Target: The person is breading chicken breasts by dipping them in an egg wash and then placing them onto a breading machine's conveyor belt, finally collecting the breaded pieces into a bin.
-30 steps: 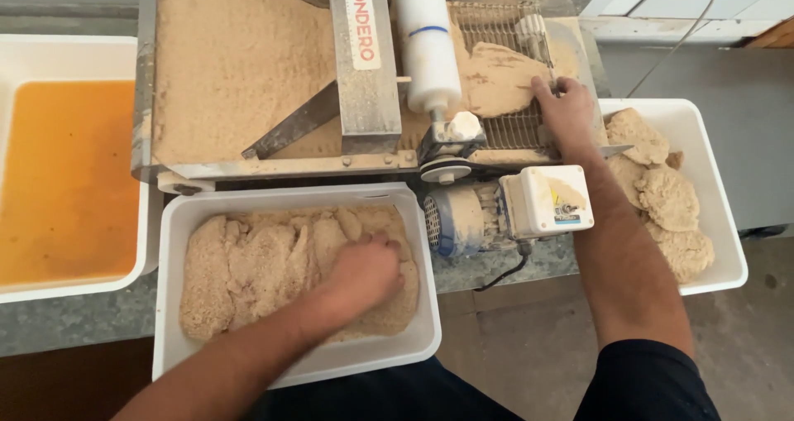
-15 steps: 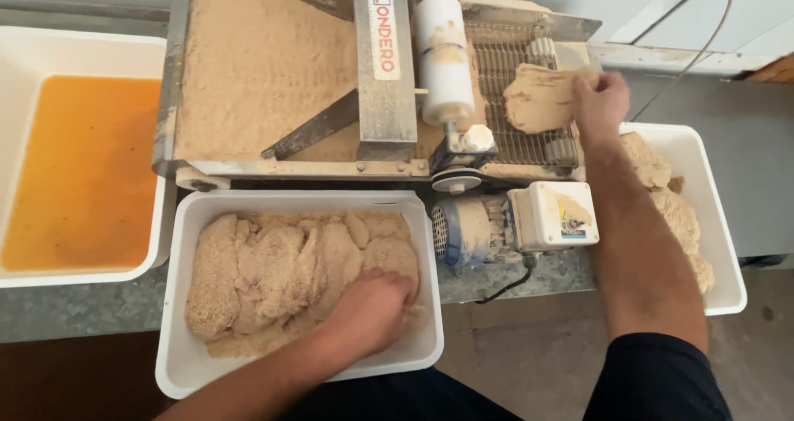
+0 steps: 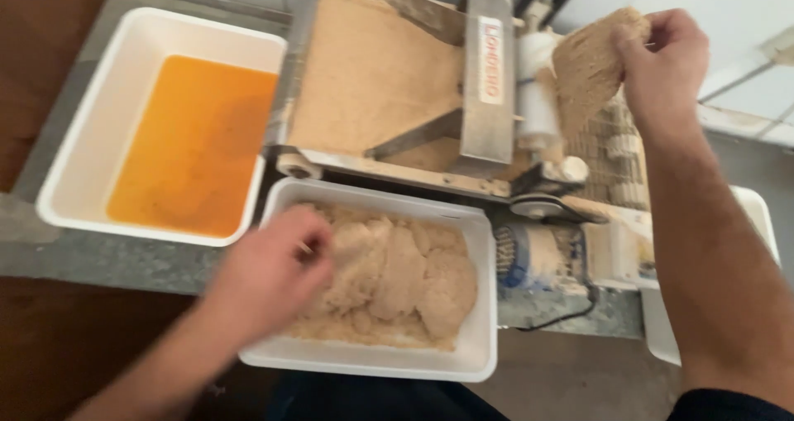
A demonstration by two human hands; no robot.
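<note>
**Breaded cutlet lifted off the machine**

Nearest, the left hand (image 3: pixel 277 276) dips into the white tray (image 3: pixel 484 305) of pale meat slices (image 3: pixel 405 280) on the bench (image 3: pixel 83 255), fingers curled; blur hides whether it grips one. Beyond lies a tub of orange liquid (image 3: pixel 190 140). Farthest, the right hand (image 3: pixel 666 61) pinches a breaded cutlet (image 3: pixel 587 69), hanging above the crumbing machine (image 3: pixel 380 82). It needs setting aside somewhere, I'd judge.

This is a food-making kitchen. A crumb-coating machine (image 3: pixel 413 90) sits at 12 o'clock, a tub of yellow egg (image 3: pixel 165 131) at 10, on a stone table (image 3: pixel 99 260).
</note>
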